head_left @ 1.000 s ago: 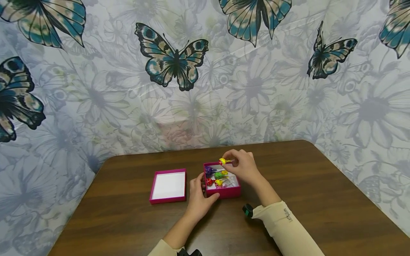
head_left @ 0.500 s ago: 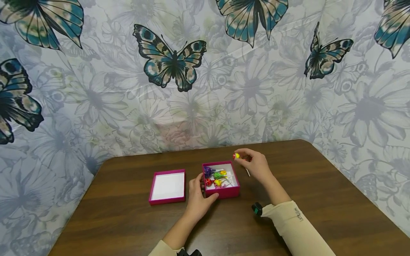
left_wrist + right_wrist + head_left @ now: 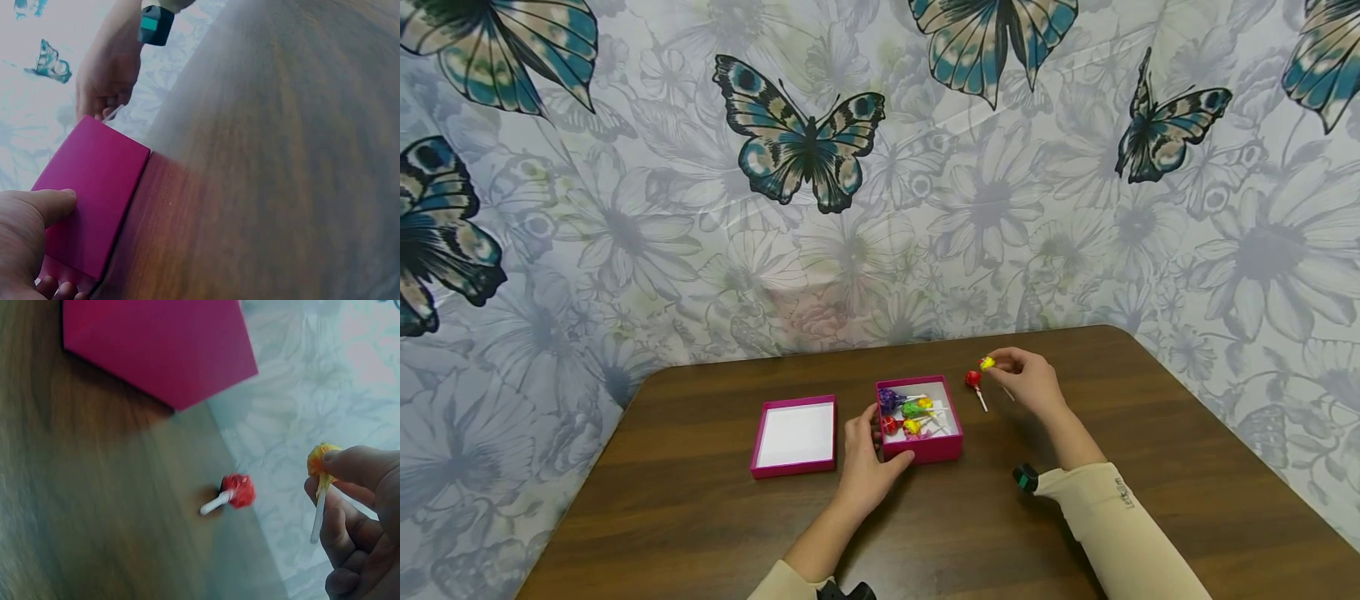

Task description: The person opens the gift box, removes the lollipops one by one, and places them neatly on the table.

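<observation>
My right hand (image 3: 1030,383) pinches a yellow-wrapped lollipop (image 3: 322,459) between thumb and fingers, its white stick pointing down. A red lollipop (image 3: 973,379) lies on the table just left of that hand, its stick toward me. My left hand (image 3: 865,467) grips the near left corner of an open pink box (image 3: 936,451), thumb (image 3: 59,203) on the front wall and fingers along the left side. Inside the box lie several lollipops: purple (image 3: 891,401), green (image 3: 913,410), yellow and red ones. Some of their sticks overlap.
A pink lid (image 3: 793,435) with a white inside lies left of the box, inner side up. The brown wooden table (image 3: 700,533) ends at a wall covering (image 3: 1000,275) printed with butterflies and flowers.
My right hand has carried the yellow lollipop from above the box rightward over the table. The red lollipop, mostly hidden behind that hand before, now shows. My left hand stays on the box.
</observation>
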A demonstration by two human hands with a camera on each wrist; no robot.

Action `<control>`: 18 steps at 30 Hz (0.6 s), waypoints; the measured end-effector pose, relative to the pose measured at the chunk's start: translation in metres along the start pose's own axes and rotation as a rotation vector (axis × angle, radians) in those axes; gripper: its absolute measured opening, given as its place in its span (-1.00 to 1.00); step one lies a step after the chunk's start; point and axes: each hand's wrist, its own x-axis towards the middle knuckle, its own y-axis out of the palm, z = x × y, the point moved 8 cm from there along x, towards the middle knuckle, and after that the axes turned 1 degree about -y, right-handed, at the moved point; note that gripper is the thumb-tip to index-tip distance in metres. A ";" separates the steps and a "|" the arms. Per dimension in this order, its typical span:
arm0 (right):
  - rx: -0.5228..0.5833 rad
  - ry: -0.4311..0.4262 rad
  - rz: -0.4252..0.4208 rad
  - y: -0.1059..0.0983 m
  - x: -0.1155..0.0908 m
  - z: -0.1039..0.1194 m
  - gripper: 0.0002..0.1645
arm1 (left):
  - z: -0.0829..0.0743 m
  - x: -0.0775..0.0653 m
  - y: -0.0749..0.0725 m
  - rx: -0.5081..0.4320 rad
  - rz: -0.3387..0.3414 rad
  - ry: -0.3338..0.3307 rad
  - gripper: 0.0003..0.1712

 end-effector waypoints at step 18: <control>-0.135 0.076 -0.037 0.004 0.012 -0.044 -0.62 | 0.002 0.001 0.000 -0.006 0.019 0.004 0.05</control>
